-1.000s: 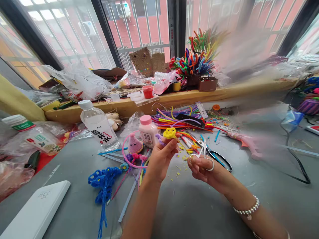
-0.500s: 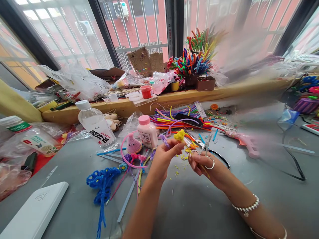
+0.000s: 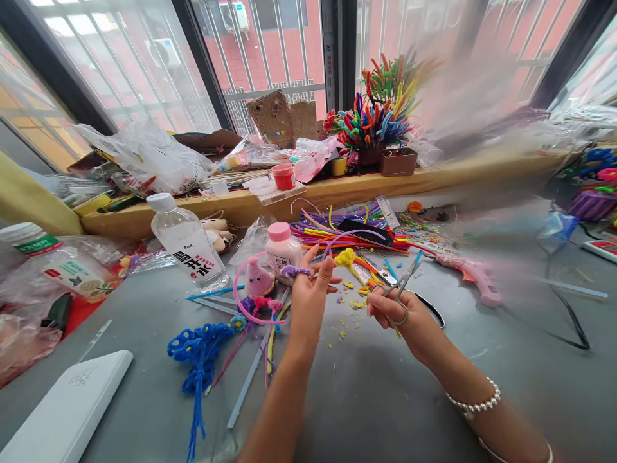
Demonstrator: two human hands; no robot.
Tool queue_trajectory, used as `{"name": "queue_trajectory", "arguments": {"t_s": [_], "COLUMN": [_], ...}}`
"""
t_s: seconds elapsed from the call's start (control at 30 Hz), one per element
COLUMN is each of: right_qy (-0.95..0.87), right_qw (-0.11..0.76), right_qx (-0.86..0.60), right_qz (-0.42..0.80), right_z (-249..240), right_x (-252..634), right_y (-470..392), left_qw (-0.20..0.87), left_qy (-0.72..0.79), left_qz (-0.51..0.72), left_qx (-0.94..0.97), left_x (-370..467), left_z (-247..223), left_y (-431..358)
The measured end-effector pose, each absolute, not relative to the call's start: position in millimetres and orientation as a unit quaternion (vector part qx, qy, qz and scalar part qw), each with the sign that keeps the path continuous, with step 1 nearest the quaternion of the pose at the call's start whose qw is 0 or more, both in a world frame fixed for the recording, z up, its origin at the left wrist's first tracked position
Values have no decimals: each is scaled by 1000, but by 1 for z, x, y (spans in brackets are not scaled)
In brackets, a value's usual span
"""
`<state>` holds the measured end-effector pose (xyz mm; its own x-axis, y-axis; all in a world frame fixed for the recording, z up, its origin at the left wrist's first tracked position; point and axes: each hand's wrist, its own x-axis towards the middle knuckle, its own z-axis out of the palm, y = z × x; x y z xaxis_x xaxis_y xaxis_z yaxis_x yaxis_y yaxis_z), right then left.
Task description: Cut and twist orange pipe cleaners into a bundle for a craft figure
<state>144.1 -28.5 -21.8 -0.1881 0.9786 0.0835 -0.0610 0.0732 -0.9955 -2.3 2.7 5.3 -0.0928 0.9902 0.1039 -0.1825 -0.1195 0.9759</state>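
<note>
My left hand (image 3: 313, 283) has its fingers spread, with a fuzzy purple piece (image 3: 295, 271) lying across one finger like a ring. Just beyond its fingertips is a small fuzzy yellow piece (image 3: 346, 258). My right hand (image 3: 393, 308) is closed around silver scissors (image 3: 401, 288), whose blades point up and away. A thin yellow strand shows under the right hand's fingers. Yellow clippings (image 3: 342, 334) are scattered on the grey table (image 3: 361, 399) between the hands.
Behind my left hand stand a pink-capped bottle (image 3: 282, 247) and a pink figure (image 3: 259, 276). A water bottle (image 3: 187, 244) and blue fuzzy work (image 3: 200, 354) are at left. Colourful pipe cleaners (image 3: 337, 225) lie at the back, a pink glue gun (image 3: 472, 273) at right.
The left fingers have opened and spread, and the yellow piece is no longer pinched between them. The scissors have turned a little in my right hand.
</note>
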Motion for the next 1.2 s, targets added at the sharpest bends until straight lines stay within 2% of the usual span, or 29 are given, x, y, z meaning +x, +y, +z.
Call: {"name": "queue_trajectory", "arguments": {"t_s": [0.23, 0.33, 0.5, 0.9, 1.2], "right_qy": [-641, -658, -729, -751, -764], "right_qw": [438, 417, 324, 264, 282], "right_qx": [-477, -442, -324, -291, -271], "right_qz": [411, 444, 508, 531, 514], "right_z": [-21, -20, -19, -16, -17], "right_x": [142, 145, 146, 146, 146], "right_y": [-30, -30, -32, -40, -39], "left_qw": [588, 623, 687, 665, 674], "left_qy": [384, 349, 263, 282, 268], "left_qz": [574, 584, 547, 504, 490], "left_qx": [421, 386, 400, 473, 484], "left_x": [0, -3, -8, -7, -7], "left_z": [8, 11, 19, 13, 14], "left_y": [-1, -1, -5, -7, -8]}}
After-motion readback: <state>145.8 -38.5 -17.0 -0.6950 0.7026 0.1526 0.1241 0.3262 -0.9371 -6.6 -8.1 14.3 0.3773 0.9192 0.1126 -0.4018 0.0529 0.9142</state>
